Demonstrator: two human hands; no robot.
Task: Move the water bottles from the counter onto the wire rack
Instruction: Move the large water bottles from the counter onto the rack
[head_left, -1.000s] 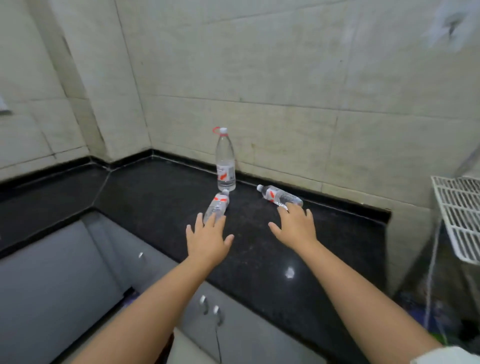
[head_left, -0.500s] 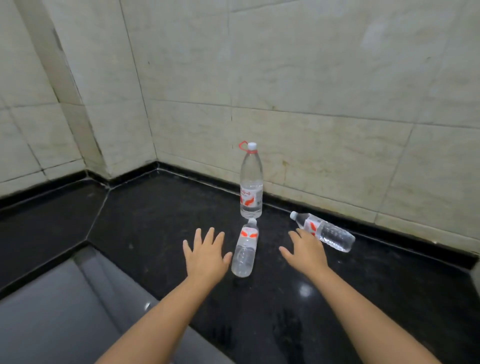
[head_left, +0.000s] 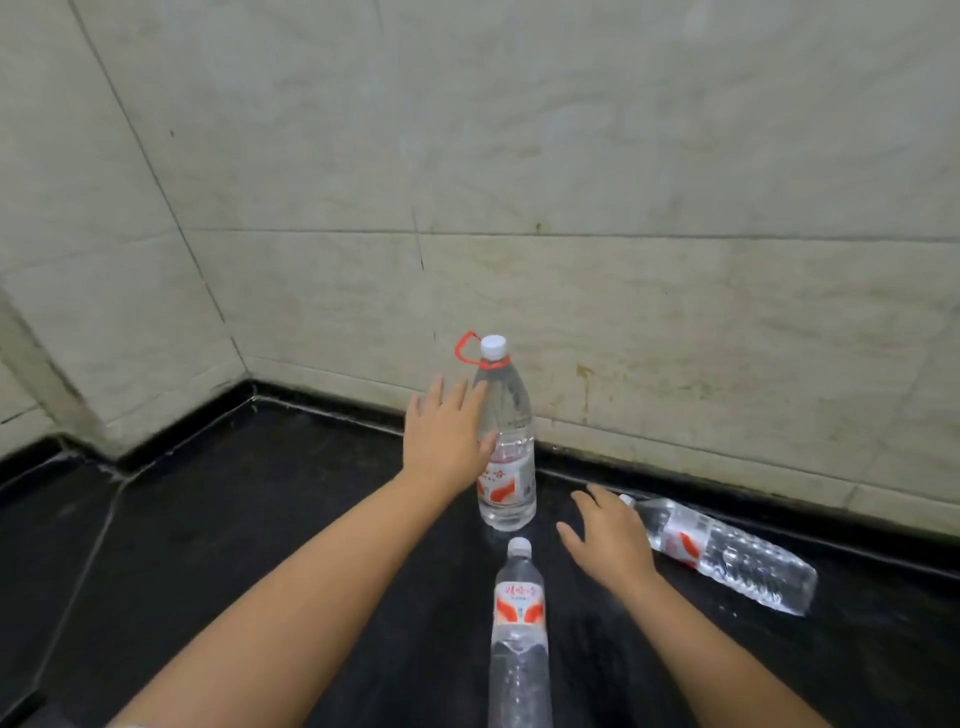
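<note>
left hand: raised, fingers spread | right hand: lower, fingers spread

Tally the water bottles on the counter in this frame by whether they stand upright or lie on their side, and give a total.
Upright: 1, the tall bottle with a red carry loop, at the wall
Lying on its side: 2, the near bottle and the right bottle
Total: 3, all on the black counter
</note>
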